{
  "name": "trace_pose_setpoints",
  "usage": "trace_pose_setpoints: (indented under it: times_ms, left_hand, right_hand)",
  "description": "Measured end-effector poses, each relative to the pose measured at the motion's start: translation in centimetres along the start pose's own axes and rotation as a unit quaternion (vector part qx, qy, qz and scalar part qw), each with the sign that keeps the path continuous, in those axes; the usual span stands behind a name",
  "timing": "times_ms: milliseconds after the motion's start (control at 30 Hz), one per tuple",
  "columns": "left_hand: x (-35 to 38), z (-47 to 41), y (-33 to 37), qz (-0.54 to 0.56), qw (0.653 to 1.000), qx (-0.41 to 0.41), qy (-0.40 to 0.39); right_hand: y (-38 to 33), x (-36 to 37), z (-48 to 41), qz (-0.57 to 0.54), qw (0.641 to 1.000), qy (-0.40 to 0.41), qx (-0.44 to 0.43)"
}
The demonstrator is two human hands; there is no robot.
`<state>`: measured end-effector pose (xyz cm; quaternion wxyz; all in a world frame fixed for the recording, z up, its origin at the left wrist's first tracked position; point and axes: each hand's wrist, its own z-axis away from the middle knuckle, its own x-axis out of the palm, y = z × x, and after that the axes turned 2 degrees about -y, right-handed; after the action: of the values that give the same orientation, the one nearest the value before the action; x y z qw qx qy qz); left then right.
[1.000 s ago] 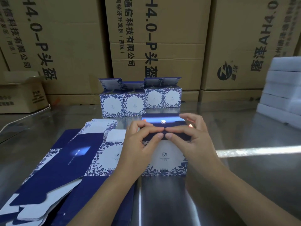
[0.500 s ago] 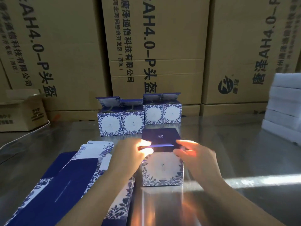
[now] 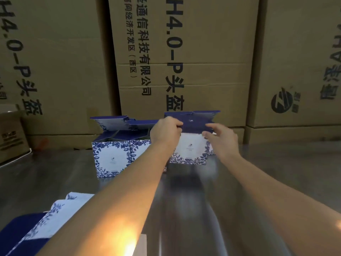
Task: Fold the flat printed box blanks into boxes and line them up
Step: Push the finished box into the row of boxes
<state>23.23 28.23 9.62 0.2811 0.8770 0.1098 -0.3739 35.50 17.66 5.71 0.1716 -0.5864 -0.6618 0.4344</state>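
Observation:
A folded white box with blue leaf print and a dark blue lid (image 3: 190, 148) sits far out on the steel table, in front of the row of finished boxes (image 3: 111, 158). My left hand (image 3: 165, 132) grips its upper left edge. My right hand (image 3: 220, 138) grips its upper right edge, thumb on the front. Both arms are stretched forward. The finished boxes stand with their lids open; the held box and my arms hide those at the right of the row. Flat blanks (image 3: 46, 224) lie at the near left.
Tall brown shipping cartons (image 3: 184, 58) wall off the back of the steel table (image 3: 276, 172). A smaller open carton (image 3: 11, 133) stands at the far left.
Both hands have carried the folded box away from me, from the middle of the table up to the row of finished boxes. The view has tilted upward.

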Motion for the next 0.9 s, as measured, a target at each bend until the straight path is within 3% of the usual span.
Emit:
trace_pose_setpoints:
  times_ms: [100, 267, 367, 533, 667, 800, 900]
  left_hand:
    - [2.1, -0.8, -2.2, -0.070, 0.997, -0.017, -0.009]
    - [4.5, -0.9, -4.3, 0.036, 0.997, -0.066, -0.025]
    - [5.0, -1.0, -4.6, 0.032, 0.997, -0.068, -0.009]
    - [5.9, -0.7, -4.6, -0.139, 0.988, -0.033, 0.060]
    - [5.5, -0.7, -4.4, -0.220, 0.974, -0.005, 0.050]
    - [5.0, 0.1, -3.2, -0.358, 0.932, 0.042, -0.023]
    - [3.7, 1.5, -2.8, -0.359, 0.924, 0.022, -0.132]
  right_hand:
    - [1.7, 2.0, -0.8, 0.031, 0.999, -0.038, -0.001]
    - [3.7, 4.0, -0.8, 0.049, 0.998, -0.032, 0.008]
    - [3.6, 4.4, -1.0, 0.048, 0.998, -0.035, 0.005]
    - [3.2, 4.7, -1.3, 0.085, 0.995, -0.053, -0.005]
    - [3.1, 4.2, -0.9, 0.124, 0.990, -0.061, 0.015]
    - [2.6, 3.3, -0.2, 0.327, 0.928, -0.181, -0.006]
    - [1.5, 2.0, 1.3, 0.372, 0.887, -0.272, 0.038]
